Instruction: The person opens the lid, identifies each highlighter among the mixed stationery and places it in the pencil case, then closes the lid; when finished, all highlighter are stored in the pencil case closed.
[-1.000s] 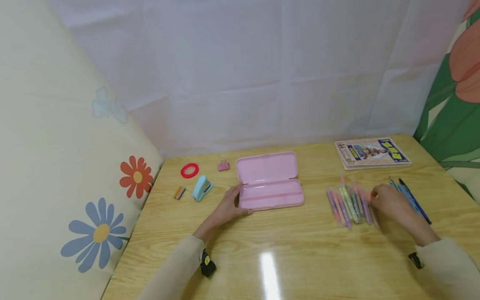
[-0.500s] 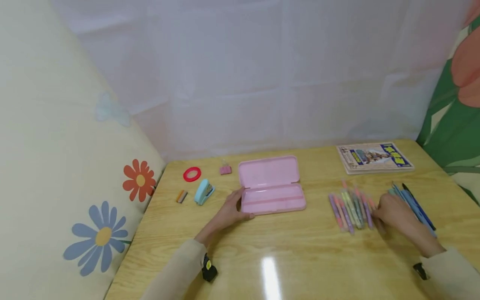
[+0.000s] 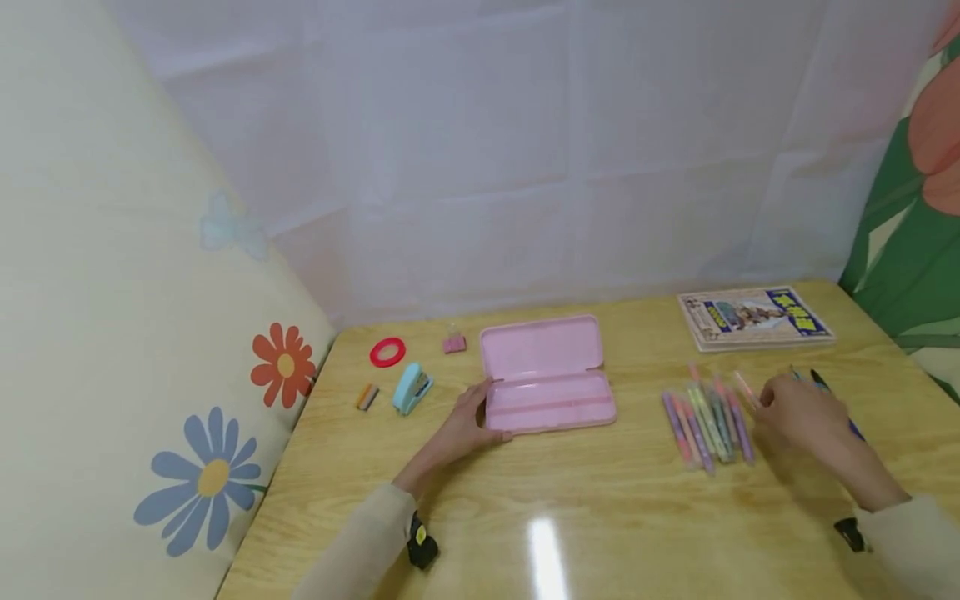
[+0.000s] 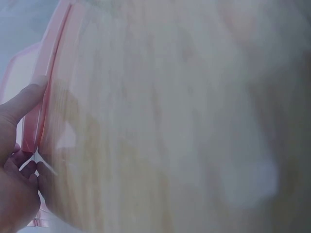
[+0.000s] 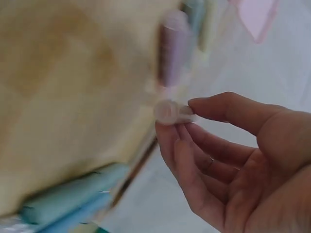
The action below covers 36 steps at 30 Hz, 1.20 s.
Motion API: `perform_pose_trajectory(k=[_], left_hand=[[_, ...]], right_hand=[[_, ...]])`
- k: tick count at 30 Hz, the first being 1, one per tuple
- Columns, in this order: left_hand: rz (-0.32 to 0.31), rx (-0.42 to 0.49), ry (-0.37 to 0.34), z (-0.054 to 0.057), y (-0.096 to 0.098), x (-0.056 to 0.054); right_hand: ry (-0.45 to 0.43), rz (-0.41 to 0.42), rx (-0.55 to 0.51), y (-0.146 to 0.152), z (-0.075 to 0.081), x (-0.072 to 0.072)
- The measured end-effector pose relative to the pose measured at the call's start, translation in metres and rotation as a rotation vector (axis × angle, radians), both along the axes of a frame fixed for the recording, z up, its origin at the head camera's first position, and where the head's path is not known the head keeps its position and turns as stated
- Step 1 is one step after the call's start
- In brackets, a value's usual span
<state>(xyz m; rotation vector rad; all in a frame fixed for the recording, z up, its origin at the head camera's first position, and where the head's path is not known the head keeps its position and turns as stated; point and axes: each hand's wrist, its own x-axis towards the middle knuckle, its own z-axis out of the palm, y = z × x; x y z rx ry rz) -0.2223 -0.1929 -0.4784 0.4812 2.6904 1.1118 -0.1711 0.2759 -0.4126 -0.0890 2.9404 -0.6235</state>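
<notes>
An open pink pencil case [image 3: 550, 411] lies on the table, its lid leaning back. My left hand [image 3: 461, 425] grips its left end; in the left wrist view the thumb [image 4: 30, 99] presses the front wall and the fingers curl round the corner. My right hand [image 3: 806, 417] pinches a highlighter [image 5: 167, 112] between thumb and fingertips, seen nearly end-on in the right wrist view. Its pale pinkish end [image 3: 746, 387] sticks out past the fingers in the head view. Just left of that hand lies a row of several pastel highlighters [image 3: 707, 425].
Blue pens [image 3: 819, 380] lie partly hidden behind the right hand. A book [image 3: 757, 318] lies at the back right. On the left are a red tape ring [image 3: 372, 353], a light blue stapler [image 3: 412, 388], a pink binder clip [image 3: 454, 344] and small sticks [image 3: 367, 397].
My right hand has picked the highlighter at the row's right end off the table and shifted slightly right with it. The left hand keeps its grip on the pencil case. The head view shifts slightly.
</notes>
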Motion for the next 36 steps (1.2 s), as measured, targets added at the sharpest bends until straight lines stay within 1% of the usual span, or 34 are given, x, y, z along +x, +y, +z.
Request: perform_pose_trajectory(k=[1, 4, 8, 12, 14, 16, 22, 28, 33, 36], left_hand=[[0.002, 0.002, 0.002, 0.0, 0.0, 0.0], [0.006, 0.012, 0.008, -0.001, 0.001, 0.0], [0.005, 0.013, 0.002, 0.0, 0.001, 0.001], [0.008, 0.01, -0.004, 0.002, 0.0, 0.002], [0.011, 0.008, -0.006, 0.002, 0.001, 0.002], [0.012, 0.008, -0.009, 0.003, 0.001, 0.002], [0.003, 0.004, -0.003, 0.001, 0.001, 0.001], [-0.001, 0.009, -0.008, 0.001, 0.0, 0.0], [-0.008, 0.018, -0.003, 0.001, 0.0, -0.001], [-0.01, 0.023, -0.003, 0.001, 0.0, 0.0]], right_hand=[[0.021, 0.004, 0.011, -0.002, 0.003, -0.002], [0.088, 0.052, 0.031, -0.013, 0.011, -0.008], [0.157, 0.136, 0.066, -0.038, 0.02, -0.017], [0.251, 0.211, 0.073, -0.066, 0.026, -0.025], [0.302, 0.246, 0.064, -0.081, 0.026, -0.029], [0.322, 0.28, 0.064, -0.095, 0.027, -0.033], [0.388, 0.393, 0.066, -0.139, 0.021, -0.043], [0.482, 0.558, 0.069, -0.173, 0.012, -0.052], [0.499, 0.643, 0.039, -0.197, 0.008, -0.055], [0.477, 0.676, 0.03, -0.21, 0.005, -0.055]])
